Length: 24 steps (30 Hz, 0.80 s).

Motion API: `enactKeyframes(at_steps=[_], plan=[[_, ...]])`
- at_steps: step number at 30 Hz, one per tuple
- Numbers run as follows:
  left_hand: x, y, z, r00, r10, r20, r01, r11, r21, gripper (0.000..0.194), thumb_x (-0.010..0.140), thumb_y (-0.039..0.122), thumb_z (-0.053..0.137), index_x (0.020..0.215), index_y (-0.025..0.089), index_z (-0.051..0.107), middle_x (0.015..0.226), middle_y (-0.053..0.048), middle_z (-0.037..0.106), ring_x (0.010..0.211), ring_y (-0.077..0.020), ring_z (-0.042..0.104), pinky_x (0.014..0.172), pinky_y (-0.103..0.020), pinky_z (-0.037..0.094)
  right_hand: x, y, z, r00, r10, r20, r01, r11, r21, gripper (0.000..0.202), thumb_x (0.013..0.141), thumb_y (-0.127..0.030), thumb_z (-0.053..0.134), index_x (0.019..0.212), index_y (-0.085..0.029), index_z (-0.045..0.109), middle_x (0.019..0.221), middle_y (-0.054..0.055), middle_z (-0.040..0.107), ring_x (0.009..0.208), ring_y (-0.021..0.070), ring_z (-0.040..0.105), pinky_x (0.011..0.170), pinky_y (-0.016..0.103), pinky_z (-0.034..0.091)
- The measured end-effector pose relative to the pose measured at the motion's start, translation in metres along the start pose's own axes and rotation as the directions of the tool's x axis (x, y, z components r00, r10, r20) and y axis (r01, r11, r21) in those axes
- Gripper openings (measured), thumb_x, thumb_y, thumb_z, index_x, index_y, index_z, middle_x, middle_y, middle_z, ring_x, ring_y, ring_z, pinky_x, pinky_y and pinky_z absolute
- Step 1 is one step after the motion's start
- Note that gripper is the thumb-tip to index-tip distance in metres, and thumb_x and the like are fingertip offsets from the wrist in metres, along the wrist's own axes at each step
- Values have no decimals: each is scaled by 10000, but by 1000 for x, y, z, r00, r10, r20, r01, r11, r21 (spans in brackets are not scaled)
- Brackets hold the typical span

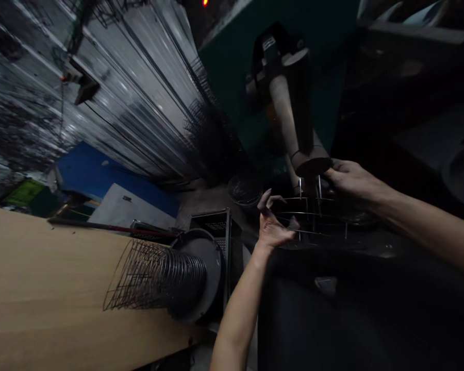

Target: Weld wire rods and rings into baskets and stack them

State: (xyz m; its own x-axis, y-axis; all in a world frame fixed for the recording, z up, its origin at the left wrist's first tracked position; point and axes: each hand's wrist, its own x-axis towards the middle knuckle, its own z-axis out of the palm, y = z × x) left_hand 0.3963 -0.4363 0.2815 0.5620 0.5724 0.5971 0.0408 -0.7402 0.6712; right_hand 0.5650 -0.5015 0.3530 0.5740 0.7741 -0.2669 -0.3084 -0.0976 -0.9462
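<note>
My left hand [272, 226] curls its fingers and thumb around the near side of a round wire frame [309, 214], made of thin metal rings with short upright wires. The frame sits beneath the head of a dark machine [303, 113], whose thick cylinder ends in a round plate [313, 164] just above it. Beside that plate is my right hand [350, 180], its fingers closed and partly hidden in the shadow. What those fingers hold, I cannot make out. The far side of the frame fades into the dark.
A stack of wire frames [154, 275] leans on a round grey base [212, 278] at the wooden board [42, 283]. Beyond stand a dark crate [228, 226] and a blue panel [96, 172]. Corrugated metal sheeting [147, 77] rises behind. A green machine panel [232, 56] backs the machine head.
</note>
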Motion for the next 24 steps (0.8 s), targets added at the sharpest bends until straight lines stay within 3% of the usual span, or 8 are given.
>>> enactKeyframes(at_steps=[10,17,24], plan=[[-4,1,0,997,-76,-10,74,991,-111,848,632,190,632,1342,225,169,992,-38,536,922,-201,574,947,-438,476,-3,0,0,1000,0,5,1,999,-38,176,932,-235,525,777,-154,522,484,-46,413,363,39,356,335,124,278],[-3,-4,-2,990,-139,12,139,979,-147,825,630,220,632,1309,239,162,983,-23,517,914,-186,549,936,-417,466,-1,-2,9,1000,9,-15,-10,997,-75,265,836,-274,652,683,-166,465,466,-49,399,382,40,336,336,131,261],[-4,-1,-4,994,-101,-30,93,976,-198,833,626,170,644,1320,231,188,986,-35,535,911,-193,570,921,-410,473,-11,-14,14,998,52,-38,-54,996,-69,215,816,-249,672,707,-164,507,489,-37,432,399,45,357,346,136,276]])
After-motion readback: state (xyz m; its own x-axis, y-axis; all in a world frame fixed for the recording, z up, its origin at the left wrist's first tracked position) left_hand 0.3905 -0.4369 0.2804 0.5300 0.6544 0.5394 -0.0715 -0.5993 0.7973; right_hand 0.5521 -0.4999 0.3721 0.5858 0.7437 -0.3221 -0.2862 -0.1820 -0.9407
